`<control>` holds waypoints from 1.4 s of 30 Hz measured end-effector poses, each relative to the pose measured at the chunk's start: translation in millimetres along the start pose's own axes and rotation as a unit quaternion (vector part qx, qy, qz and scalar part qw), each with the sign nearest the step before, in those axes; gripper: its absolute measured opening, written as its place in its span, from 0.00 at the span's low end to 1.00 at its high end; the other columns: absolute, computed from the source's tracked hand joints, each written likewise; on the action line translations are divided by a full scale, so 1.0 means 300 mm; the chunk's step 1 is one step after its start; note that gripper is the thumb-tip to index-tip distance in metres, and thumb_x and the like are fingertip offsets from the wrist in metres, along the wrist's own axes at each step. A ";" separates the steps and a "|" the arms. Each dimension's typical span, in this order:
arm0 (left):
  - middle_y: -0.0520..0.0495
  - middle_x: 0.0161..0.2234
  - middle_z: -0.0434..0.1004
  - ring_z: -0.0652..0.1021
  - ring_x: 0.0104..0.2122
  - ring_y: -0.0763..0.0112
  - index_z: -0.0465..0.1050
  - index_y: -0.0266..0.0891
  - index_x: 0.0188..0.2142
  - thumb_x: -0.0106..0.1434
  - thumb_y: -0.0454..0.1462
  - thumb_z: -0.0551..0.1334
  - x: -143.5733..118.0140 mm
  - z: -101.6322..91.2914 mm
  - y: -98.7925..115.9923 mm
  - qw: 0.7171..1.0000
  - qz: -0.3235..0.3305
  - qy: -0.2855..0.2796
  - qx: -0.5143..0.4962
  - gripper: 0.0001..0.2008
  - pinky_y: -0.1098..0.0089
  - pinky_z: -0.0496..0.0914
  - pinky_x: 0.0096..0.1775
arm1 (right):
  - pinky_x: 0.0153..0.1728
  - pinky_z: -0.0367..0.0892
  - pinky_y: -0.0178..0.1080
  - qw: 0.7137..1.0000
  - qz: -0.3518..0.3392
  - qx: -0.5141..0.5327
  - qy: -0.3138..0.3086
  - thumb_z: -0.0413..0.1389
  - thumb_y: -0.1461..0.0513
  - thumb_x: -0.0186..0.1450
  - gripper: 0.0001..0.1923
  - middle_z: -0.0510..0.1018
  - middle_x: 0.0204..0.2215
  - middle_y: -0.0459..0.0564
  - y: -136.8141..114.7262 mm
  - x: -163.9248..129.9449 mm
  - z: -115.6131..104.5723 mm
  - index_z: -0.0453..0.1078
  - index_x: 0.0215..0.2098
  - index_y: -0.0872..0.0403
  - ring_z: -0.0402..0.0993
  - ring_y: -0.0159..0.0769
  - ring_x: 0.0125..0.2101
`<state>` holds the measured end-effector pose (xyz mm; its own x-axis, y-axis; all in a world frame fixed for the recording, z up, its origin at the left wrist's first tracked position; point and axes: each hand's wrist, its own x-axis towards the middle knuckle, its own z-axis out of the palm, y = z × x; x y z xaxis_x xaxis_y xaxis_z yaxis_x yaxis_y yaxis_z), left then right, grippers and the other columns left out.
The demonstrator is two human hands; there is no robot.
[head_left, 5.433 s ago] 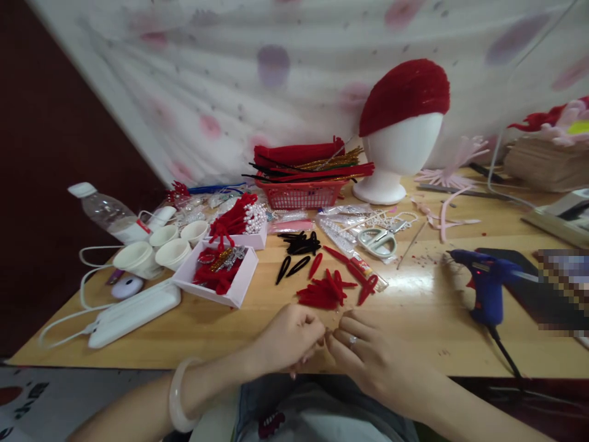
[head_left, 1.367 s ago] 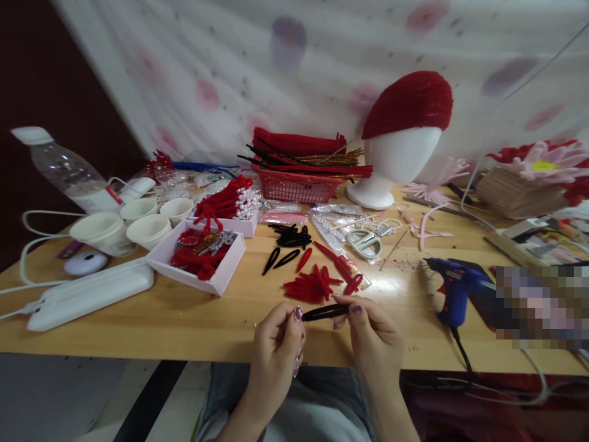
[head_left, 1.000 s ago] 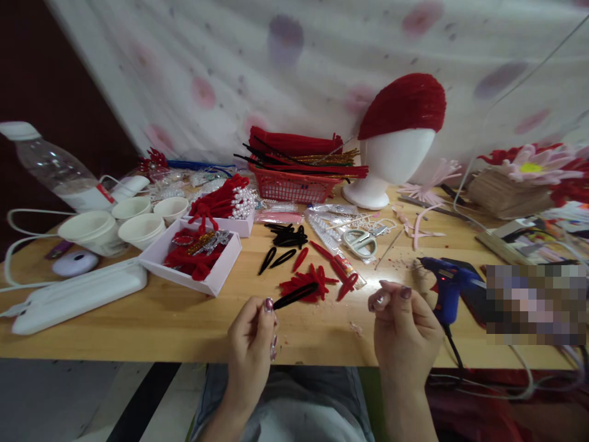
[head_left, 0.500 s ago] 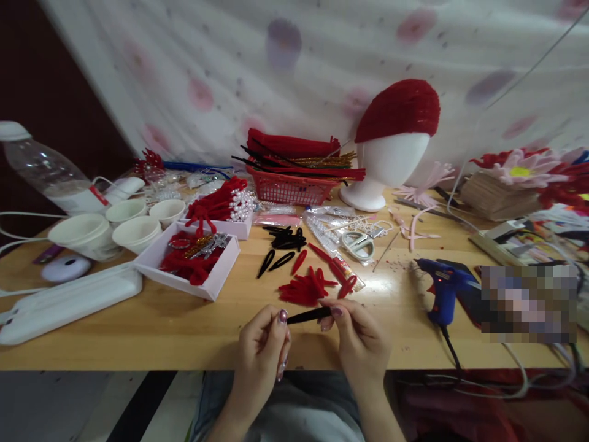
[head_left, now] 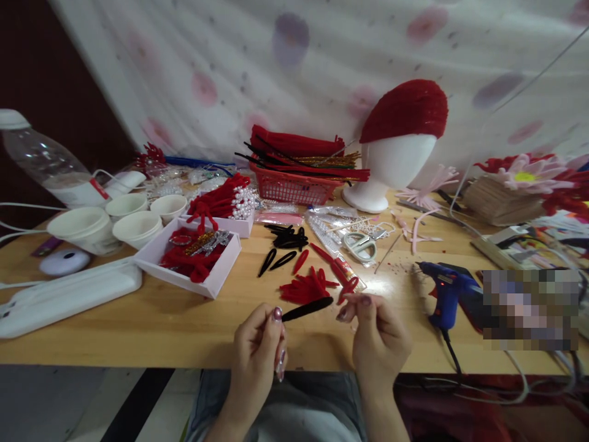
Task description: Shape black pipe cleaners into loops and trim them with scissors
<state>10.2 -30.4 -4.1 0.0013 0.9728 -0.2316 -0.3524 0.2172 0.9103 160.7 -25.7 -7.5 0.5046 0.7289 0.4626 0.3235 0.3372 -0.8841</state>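
My left hand pinches one end of a short black chenille stem piece, whose free end points to the right, slightly raised. Just past that tip is my right hand, apart from the piece. Its fingers are curled in, thumb against them, and nothing shows between them. Behind the hands lies a pile of red chenille petals, with a red loop at its right. Farther back are several black loops in a heap, and two black loops lie separately in front.
A blue glue gun with its cable lies at right. Scissors, a red basket of chenille stems and a foam head in a red cap stand behind. At left are a white box, paper cups and a bottle.
My right hand has come off the black chenille piece and moved right. The piece stays in my left hand, its free end tilted up a little more.
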 end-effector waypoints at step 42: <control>0.62 0.11 0.51 0.53 0.10 0.83 0.59 0.40 0.18 0.57 0.57 0.66 0.009 0.002 -0.037 0.999 -0.006 0.033 -0.028 0.27 0.80 0.50 0.14 | 0.13 0.39 0.29 0.834 0.374 0.381 -0.137 0.66 0.43 0.55 0.25 0.44 0.11 0.31 -0.063 -0.036 0.080 0.70 0.19 0.55 0.34 0.22 0.13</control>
<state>14.8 -30.1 -14.6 -0.0562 0.9623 -0.2663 -0.4048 0.2218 0.8871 130.0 -25.7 2.7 0.1015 0.9790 -0.1767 -0.6560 -0.0677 -0.7518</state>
